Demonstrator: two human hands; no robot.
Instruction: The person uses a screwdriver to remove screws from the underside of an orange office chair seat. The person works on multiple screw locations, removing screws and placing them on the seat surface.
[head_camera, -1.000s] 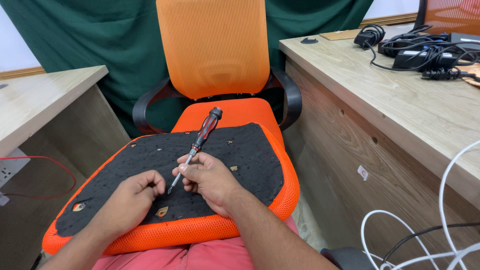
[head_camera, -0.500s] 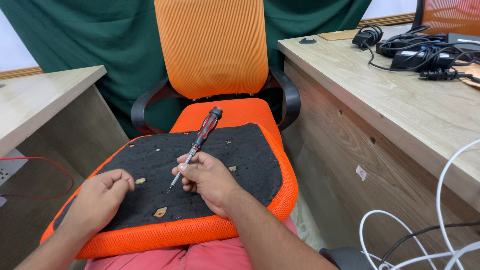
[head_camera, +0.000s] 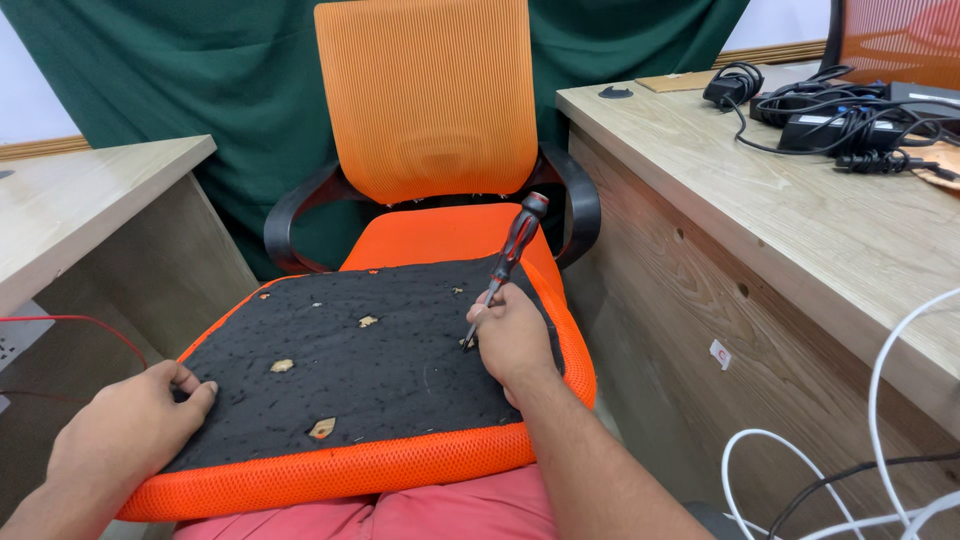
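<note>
His left hand (head_camera: 125, 430) has slid out to the seat cushion's (head_camera: 380, 370) left edge, fingers loosely curled, gripping nothing. The right hand (head_camera: 513, 335) stays closed around the screwdriver (head_camera: 505, 265), tip on the black underside.

A wooden desk (head_camera: 800, 220) carries tangled black cables (head_camera: 850, 110) and adapters.

Right hand (head_camera: 512, 338) gripping, left hand (head_camera: 125, 432) seemingly flat
</note>
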